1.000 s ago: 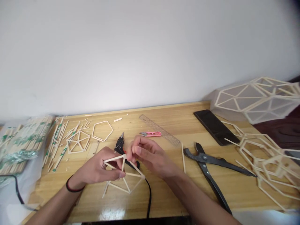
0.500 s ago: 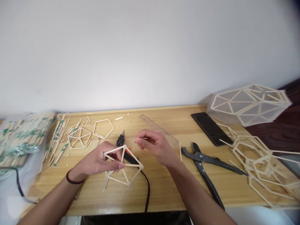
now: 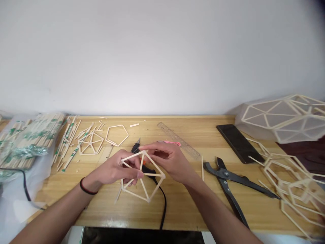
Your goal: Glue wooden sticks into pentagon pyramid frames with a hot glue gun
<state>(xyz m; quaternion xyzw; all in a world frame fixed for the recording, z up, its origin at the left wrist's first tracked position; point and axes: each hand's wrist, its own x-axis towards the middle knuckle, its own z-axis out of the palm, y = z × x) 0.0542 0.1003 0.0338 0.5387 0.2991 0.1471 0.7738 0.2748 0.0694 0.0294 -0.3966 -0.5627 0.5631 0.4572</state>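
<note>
My left hand pinches a pentagonal stick frame with spokes meeting near its middle, held above the table. Close to the frame's upper corner is my right hand, its fingers bent and partly apart, with nothing visible between them. Behind both hands lies a black glue gun with a metal tip, partly covered by the frame and my right hand. Its black cable runs to the table's front edge.
Wrapped sticks and loose sticks lie left, beside a spoked frame and an open pentagon. Rightward are a ruler, cutters, a phone, joined frames and a covered stick structure.
My right hand has come closer to the held frame, its fingers reaching over the frame's upper corner. The view has shifted, and a pink item now shows behind my right hand.
</note>
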